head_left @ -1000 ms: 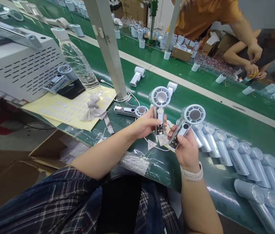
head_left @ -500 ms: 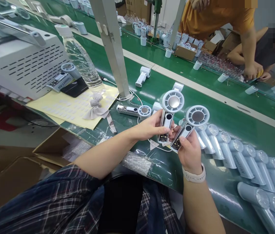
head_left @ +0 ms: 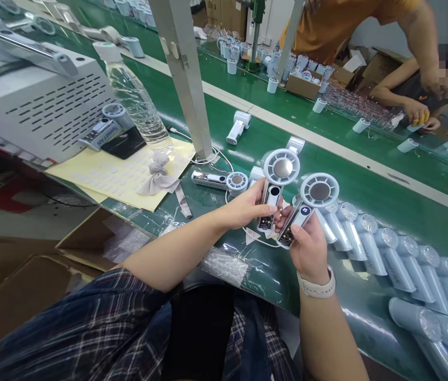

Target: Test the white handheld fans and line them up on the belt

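My left hand (head_left: 243,207) grips the handle of a white handheld fan (head_left: 277,180), held upright with its round head on top. Close beside it, my right hand (head_left: 307,244) holds a second white fan (head_left: 310,203), tilted to the right; a small blue number glows on its handle display. Both fans hover just above the green belt (head_left: 327,159). A third fan (head_left: 219,180) lies flat on the belt to the left of my hands, with a white cable looped near it.
A row of pale blue wrapped fans (head_left: 386,254) lies at the right. A yellow sticker sheet (head_left: 116,177), grey cloth, water bottle (head_left: 134,100) and grey machine (head_left: 41,106) stand at the left. A metal post (head_left: 186,79) rises ahead. Other people work across the far belt.
The display on the right-hand fan has lit up with a blue number. Both fans stay close together in my hands, shifted only slightly.
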A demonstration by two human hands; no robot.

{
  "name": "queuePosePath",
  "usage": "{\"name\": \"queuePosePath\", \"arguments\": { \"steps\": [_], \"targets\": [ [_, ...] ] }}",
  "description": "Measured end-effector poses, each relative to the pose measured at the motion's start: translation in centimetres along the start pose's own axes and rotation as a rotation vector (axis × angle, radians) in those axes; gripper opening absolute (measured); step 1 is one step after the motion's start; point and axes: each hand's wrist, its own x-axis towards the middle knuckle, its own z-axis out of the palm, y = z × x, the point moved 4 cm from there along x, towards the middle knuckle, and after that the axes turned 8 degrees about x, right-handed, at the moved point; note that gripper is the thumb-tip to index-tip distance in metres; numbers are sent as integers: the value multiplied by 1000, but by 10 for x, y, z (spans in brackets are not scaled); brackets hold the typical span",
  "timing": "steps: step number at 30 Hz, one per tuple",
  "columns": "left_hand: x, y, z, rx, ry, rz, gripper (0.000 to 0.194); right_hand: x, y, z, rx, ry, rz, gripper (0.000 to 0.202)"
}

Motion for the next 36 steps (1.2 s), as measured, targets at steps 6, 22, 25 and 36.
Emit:
{"name": "queuePosePath", "arguments": {
  "steps": [6,22,25,36],
  "targets": [
    [3,-1,-6,11,102,-52,43,2,7,-3,31,34,40,30],
    [4,-6,-3,54,39,-47,48,4,8,-2,73,84,32,25],
    [5,-6,-6,69,118,-58,42,4,8,-1,61,97,52,21],
    [5,-2,-4,28,54,-52,41,3,8,-5,17,118,56,23]
  ]
}}
